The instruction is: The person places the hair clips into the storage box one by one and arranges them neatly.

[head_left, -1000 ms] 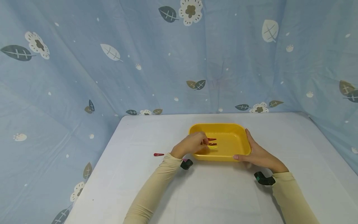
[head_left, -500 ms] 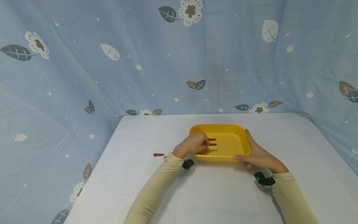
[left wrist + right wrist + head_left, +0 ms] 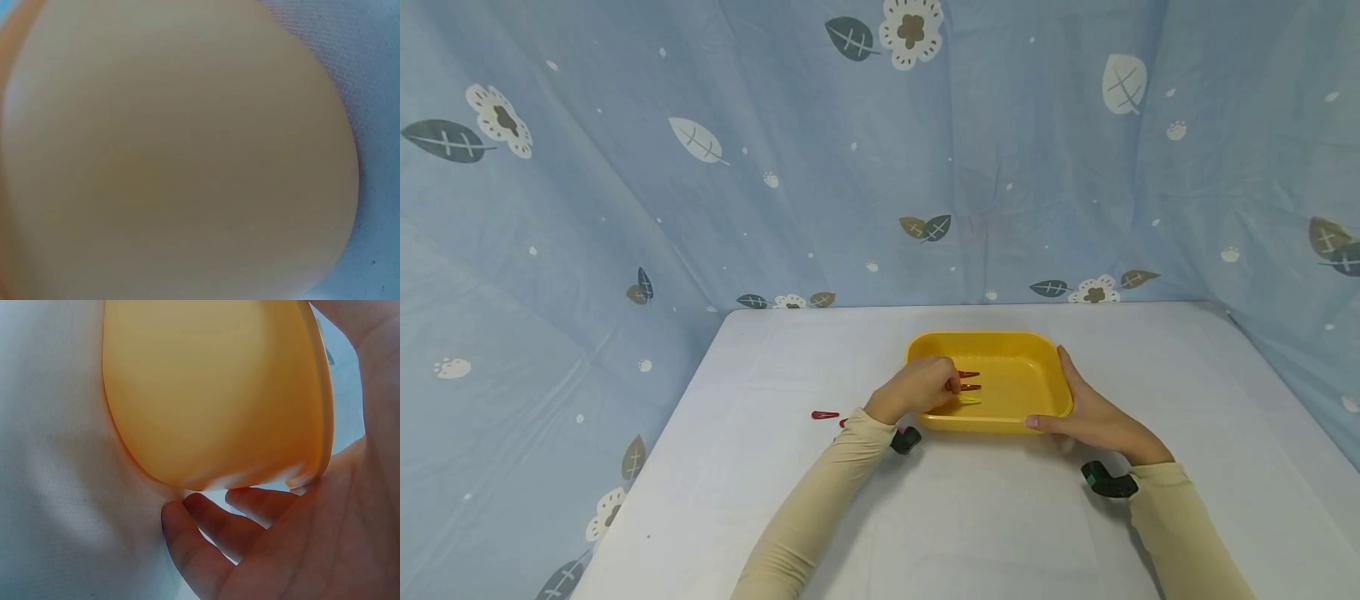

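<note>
A yellow tray (image 3: 1018,367) lies on the white-covered table. Inside its left part, my left hand (image 3: 919,388) pinches one end of a yellow hair clip (image 3: 969,401); the fingertips are mostly hidden behind the hand. Two red hair clips, an upper one (image 3: 970,374) and a lower one (image 3: 972,387), lie just behind it, partly covered by the fingers. My right hand (image 3: 1093,417) grips the tray's right end, thumb at the near rim. In the right wrist view, curled fingers (image 3: 234,528) touch the tray's outer wall. A large blurred surface fills the left wrist view.
Left of the tray, a red clip (image 3: 825,415) lies on the table (image 3: 760,375). Another red piece (image 3: 843,422) peeks out beside the left sleeve (image 3: 816,500). A blue patterned curtain (image 3: 850,167) hangs behind the table.
The yellow clip has shifted slightly toward the near side of the tray with my left hand, away from the red clips. My right hand and the tray stay put.
</note>
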Motion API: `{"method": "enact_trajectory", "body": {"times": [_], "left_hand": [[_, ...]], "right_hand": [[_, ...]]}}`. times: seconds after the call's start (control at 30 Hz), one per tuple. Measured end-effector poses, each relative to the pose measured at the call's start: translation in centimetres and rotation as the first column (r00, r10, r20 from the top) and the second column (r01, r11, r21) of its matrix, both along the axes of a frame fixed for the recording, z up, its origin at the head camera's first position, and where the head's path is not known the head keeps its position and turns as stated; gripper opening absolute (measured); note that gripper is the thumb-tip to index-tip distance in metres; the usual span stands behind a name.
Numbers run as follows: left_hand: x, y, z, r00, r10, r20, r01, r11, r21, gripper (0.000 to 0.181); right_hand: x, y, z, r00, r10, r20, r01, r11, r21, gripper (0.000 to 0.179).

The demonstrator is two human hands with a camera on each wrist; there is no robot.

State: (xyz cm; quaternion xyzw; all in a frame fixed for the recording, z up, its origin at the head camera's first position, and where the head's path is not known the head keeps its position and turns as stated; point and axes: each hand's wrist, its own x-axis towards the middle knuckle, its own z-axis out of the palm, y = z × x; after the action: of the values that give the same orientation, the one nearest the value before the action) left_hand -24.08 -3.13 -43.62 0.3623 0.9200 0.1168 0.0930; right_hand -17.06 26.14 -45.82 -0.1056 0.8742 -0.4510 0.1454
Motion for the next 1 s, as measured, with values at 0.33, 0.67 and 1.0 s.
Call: {"method": "enact_trajectory", "body": {"times": [0.33,0.67,1.0], "left_hand": [[-0.10,0.19,-0.08,1.000,0.023,0.017,-0.022,1.000,-0.013,0.011],[-0.22,0.31,-0.27,1.000,0.016,-0.005,-0.016,0.999,-0.044,0.010],[-0.16,0.24,-0.32,1.000,0.009,-0.009,-0.009,0.999,-0.037,0.011]], "right_hand": [[-0.05,0.03,-0.04,1.000,-0.002,-0.002,0.002,1.000,0.008,0.133],[-0.06,0.10,-0.28,1.000,-0.007,-0.002,0.007,1.000,0.003,0.134],[-0.10,0.12,-0.18,1.000,0.005,-0.007,-0.005,1.000,-0.001,0.132]]}}
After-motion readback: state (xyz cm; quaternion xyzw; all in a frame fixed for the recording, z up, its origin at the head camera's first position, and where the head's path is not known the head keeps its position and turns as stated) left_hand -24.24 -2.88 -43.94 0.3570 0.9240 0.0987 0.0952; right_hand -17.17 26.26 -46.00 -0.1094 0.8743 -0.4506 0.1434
